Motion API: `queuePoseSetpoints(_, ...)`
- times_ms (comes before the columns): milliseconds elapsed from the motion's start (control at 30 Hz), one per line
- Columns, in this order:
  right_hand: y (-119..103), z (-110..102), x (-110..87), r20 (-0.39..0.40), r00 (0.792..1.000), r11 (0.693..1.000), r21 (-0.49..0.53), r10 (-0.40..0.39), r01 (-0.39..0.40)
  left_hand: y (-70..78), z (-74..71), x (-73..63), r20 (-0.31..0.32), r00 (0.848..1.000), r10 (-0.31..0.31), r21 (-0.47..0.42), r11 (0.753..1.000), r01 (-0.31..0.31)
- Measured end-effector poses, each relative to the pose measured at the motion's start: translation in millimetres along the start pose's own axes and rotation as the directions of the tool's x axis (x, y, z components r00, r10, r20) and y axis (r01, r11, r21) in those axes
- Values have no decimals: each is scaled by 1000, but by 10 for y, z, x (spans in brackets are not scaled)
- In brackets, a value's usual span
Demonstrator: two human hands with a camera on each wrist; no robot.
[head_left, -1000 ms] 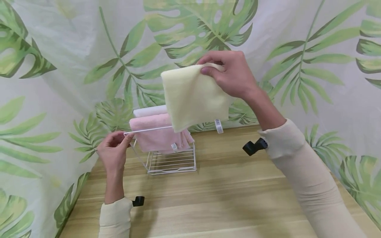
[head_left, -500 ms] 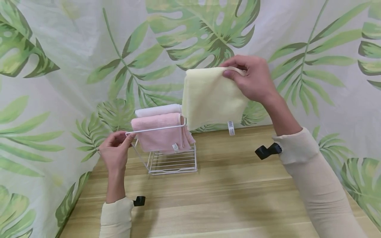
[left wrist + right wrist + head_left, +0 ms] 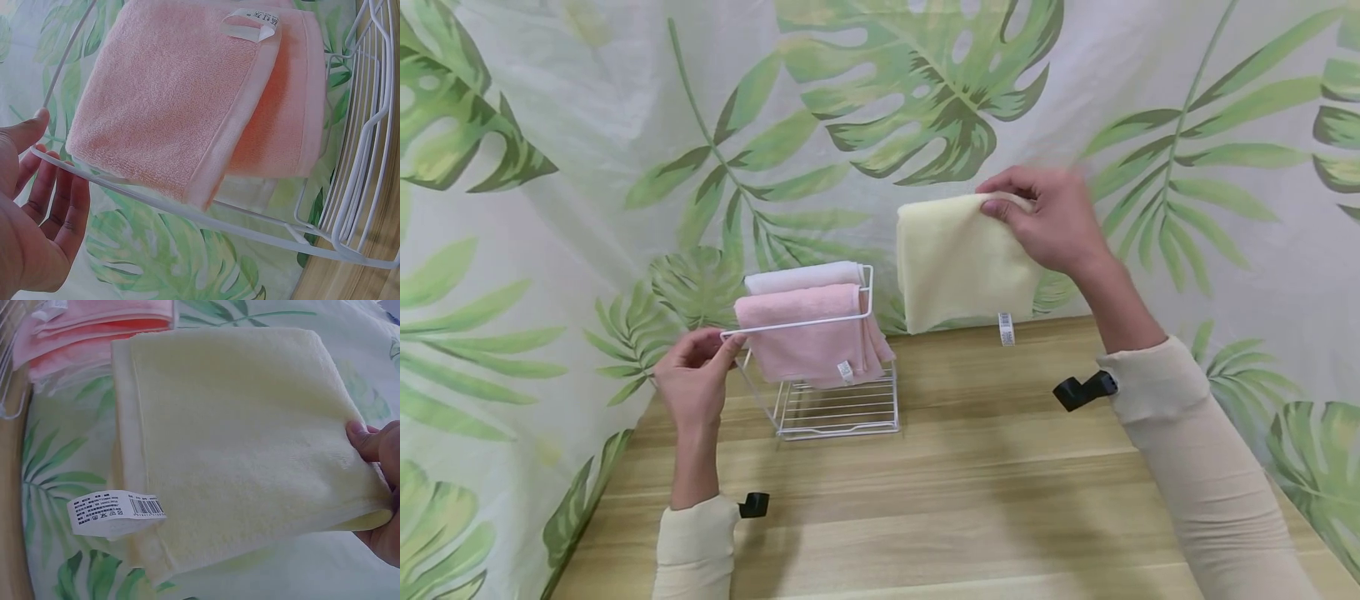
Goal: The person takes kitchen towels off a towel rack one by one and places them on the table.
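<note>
A folded pale yellow towel (image 3: 966, 258) hangs in the air to the right of the rack. My right hand (image 3: 1052, 218) pinches its top edge between thumb and fingers; a printed label (image 3: 117, 512) dangles from the towel's lower edge. With my left hand (image 3: 694, 375) I hold the near left corner of a white wire rack (image 3: 838, 432), thumb and fingers at the bar. Over the rack's upper bars hang a pink towel (image 3: 805, 333) with a small tag (image 3: 253, 28) and, behind it, a white towel (image 3: 805, 277).
The rack stands on a wooden table (image 3: 880, 517) near its back edge. A leaf-patterned cloth (image 3: 955, 92) covers the wall behind and at the sides. Each sleeve carries a black camera mount, one being the right mount (image 3: 1084, 390).
My right hand has carried the yellow towel rightward, away from the rack, and lately a little lower. The rack's upper right end now shows. My left hand stays at the rack corner.
</note>
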State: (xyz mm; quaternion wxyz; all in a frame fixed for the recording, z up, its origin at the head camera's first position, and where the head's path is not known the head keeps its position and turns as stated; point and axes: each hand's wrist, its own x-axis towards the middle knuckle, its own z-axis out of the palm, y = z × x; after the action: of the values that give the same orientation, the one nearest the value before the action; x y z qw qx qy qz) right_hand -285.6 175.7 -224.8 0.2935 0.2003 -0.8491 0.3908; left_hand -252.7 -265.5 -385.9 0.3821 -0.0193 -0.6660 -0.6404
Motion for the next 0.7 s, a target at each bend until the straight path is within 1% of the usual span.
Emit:
queuePoseSetpoints(100,92,78,-39,37,999,1000,-6,22,-22,3,-2,-4,0,1000,3,5,1000,-3)
queuePoseSetpoints(233,233,198,-103,71,997,1000,-15,22,-21,7,-2,-5,3,1000,0,10,1000,0)
queuePoseSetpoints(333,341,299,-176,89,995,999,-20,37,-35,5,-3,-2,5,1000,-4,9,1000,4)
queuePoseSetpoints(500,506,483,-322,111,989,995,-10,99,-99,1,-2,-5,13,1000,-7,-2,1000,7)
queuePoseSetpoints(700,683,679,-401,136,983,993,-25,120,-118,-22,0,-5,7,1000,-2,-31,1000,2)
